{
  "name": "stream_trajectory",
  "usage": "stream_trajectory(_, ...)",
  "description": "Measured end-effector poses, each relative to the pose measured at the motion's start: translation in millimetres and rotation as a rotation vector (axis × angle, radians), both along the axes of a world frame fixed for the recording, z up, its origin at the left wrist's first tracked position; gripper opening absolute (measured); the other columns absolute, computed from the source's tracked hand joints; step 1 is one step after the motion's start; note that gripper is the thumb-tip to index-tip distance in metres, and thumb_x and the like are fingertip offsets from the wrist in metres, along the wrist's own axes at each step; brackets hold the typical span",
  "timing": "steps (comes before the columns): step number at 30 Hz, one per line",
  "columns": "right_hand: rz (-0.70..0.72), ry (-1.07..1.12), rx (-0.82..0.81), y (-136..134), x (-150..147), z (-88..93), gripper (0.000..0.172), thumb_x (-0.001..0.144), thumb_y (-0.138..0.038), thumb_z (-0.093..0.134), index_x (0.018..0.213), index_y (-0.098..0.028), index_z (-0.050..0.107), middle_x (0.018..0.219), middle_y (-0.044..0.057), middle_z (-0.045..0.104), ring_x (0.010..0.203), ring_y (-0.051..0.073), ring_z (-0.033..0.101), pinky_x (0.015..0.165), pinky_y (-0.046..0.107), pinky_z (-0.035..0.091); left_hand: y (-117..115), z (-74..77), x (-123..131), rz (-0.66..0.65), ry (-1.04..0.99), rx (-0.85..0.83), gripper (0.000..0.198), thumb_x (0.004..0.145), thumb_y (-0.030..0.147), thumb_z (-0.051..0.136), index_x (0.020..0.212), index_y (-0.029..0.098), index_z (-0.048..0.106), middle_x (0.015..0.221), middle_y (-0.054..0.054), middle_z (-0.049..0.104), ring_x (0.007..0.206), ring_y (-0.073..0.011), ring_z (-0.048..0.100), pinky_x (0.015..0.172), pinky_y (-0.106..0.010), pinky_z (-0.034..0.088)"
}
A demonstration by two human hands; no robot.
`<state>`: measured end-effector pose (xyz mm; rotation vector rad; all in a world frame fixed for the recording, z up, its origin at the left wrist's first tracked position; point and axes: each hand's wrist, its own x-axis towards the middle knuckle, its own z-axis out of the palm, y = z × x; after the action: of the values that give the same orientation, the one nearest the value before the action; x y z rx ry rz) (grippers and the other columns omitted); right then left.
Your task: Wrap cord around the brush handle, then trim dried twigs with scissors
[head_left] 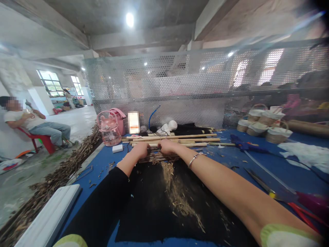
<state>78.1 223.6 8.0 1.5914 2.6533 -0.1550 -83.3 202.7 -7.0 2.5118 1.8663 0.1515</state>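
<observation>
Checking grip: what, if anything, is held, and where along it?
Left hand and right hand are curled at the thin brown stems; whether they grip any can't be told.

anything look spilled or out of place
Yes, pale, straw-like debris lies in a ragged streak on the black cloth, from near the right hand toward the wearer. It looks spilled because it is scattered loosely; darker crumbs dot the blue table.

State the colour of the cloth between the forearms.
The cloth is black, as the head view shows.
</observation>
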Motion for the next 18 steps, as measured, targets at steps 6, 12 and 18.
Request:
stream_trajectory(6,0.056,0.066,0.02,4.3,-4.9,-1.8,0.042,0.07,-0.013,0.055,0.11,-0.022,0.061,0.106,0.005,0.065,0.091,0.018,0.06,0.07,0.021,0.042,3.6,-5.9,-8.2,-0.105,-0.115,0.015,0.034,0.072,0.012,0.047,0.099,0.019,0.068,0.093,-0.009,0.069,0.088,-0.0211,0.062,0.076,-0.026,0.044)
stream_trajectory(12,0.095,0.034,0.068,-4.0,-9.2,-5.1,0.033,0.075,-0.026,0.058,0.107,-0.019,0.063,0.106,0.01,0.065,0.096,0.025,0.059,0.075,0.028,0.043,5.3,-11.9,-8.7,-0.1,-0.295,0.119,0.037,0.071,0.011,0.05,0.106,0.015,0.062,0.09,-0.007,0.069,0.085,-0.0183,0.061,0.076,-0.026,0.045)
stream_trajectory(18,0.131,0.004,0.139,-2.9,-6.0,-2.1,0.025,0.079,-0.02,0.051,0.098,-0.016,0.066,0.098,0.012,0.067,0.091,0.024,0.06,0.075,0.028,0.041,-3.1,3.2,0.7,-0.167,-0.501,0.122,0.034,0.068,0.011,0.054,0.1,0.015,0.064,0.084,-0.003,0.069,0.078,-0.0149,0.061,0.075,-0.026,0.046)
